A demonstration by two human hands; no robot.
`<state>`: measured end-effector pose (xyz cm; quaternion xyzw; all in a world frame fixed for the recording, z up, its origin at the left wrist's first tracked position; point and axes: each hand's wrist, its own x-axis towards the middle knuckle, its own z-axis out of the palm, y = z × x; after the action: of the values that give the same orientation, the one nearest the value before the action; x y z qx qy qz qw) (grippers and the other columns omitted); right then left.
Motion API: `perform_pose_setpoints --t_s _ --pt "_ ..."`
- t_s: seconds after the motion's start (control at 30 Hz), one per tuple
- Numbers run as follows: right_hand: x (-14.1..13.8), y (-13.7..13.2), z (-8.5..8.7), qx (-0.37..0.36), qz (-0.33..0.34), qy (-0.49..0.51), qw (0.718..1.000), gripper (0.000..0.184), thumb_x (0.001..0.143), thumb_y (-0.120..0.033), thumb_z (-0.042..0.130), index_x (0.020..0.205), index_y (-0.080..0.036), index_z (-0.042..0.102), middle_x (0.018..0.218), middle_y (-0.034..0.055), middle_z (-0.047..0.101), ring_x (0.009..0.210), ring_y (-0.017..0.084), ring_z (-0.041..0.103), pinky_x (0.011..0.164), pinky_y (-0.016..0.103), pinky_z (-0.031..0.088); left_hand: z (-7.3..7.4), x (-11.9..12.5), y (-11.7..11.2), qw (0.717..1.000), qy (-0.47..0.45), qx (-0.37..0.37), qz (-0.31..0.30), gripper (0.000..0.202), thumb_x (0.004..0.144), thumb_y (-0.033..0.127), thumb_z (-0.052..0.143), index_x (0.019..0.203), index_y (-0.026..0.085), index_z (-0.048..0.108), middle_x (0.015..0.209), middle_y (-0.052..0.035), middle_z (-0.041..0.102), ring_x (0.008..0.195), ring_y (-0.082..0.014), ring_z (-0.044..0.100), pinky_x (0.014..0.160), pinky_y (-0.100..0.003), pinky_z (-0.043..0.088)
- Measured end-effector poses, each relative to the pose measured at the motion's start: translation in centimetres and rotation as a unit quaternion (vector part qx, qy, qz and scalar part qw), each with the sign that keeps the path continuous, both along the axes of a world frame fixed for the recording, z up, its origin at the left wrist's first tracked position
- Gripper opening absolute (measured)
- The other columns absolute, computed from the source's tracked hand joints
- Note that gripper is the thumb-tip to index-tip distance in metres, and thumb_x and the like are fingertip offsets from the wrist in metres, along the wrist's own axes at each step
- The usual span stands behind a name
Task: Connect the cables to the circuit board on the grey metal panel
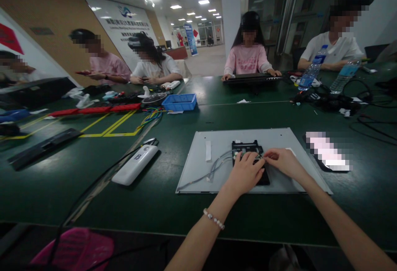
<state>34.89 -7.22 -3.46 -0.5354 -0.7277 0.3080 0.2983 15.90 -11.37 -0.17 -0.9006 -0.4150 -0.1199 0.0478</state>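
A flat grey-white panel (198, 151), likely the back of a display, lies on the green table in front of me. Near its middle sits a black plastic frame (264, 179) holding a small circuit board, mostly covered by my hands. Grey cables (214, 165) run from the frame's left side across the panel. Over the frame rests my left hand (246, 174), fingers stretched out and touching it. At the frame's right edge my right hand (283, 162) is closed in a pinch close to the left fingertips; what it grips is too small to make out.
A white power bank (135, 165) with a black cable lies left of the panel, a phone (327, 151) right of it. Further off are a blue tray (180, 102), a black bar (45, 147), bottles (313, 68) and tangled cables. Several people sit around the table.
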Motion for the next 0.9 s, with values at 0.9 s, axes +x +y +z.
perform_pose_setpoints --t_s 0.9 --pt "-0.3 -1.3 1.8 0.076 0.013 -0.109 0.991 0.019 0.082 -0.024 0.047 0.082 -0.019 0.065 0.085 0.0052 0.062 0.076 0.018 0.058 0.071 0.031 0.044 2.1 -2.5 0.7 0.996 -0.068 -0.015 0.057 0.035 0.092 0.03 0.041 0.126 0.024 0.043 0.124 -0.0065 0.049 0.116 -0.0229 0.043 0.1 -0.043 0.033"
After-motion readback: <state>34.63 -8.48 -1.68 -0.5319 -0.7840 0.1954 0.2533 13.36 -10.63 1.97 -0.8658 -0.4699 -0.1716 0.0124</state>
